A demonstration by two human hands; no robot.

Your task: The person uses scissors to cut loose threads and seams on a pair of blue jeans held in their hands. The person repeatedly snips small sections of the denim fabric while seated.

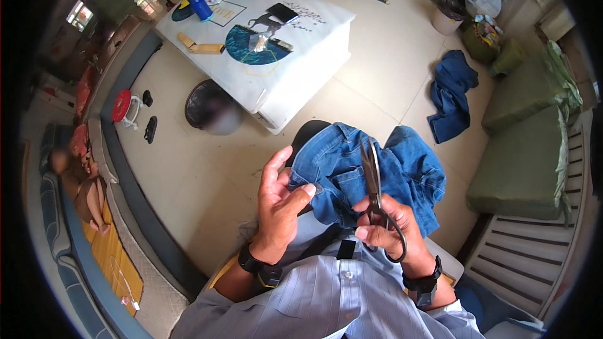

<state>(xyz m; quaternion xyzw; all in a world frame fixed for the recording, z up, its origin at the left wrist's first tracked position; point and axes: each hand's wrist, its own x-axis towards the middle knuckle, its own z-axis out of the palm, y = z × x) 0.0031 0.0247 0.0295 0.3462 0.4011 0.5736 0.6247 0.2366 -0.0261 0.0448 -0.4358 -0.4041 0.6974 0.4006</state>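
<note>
Blue denim jeans (342, 172) lie bunched across my lap, with the waistband towards my left. My left hand (276, 213) is at that edge: its thumb presses on the denim near the button, the index finger sticks up, and the other fingers are partly hidden. Dark metal scissors (372, 179) are gripped in my right hand (392, 226), blades pointing up and away from me over the jeans. Their blades look closed or nearly so, and one handle loop shows below the fingers.
A white table (308, 75) ahead holds a blue bottle (200, 6) and a dark tablet-like thing (283, 12). A waste bin (213, 110) stands beside it. More denim (452, 97) lies on the floor. Green cushions (518, 160) rest on a slatted bench at right. A person (85, 188) sits at left.
</note>
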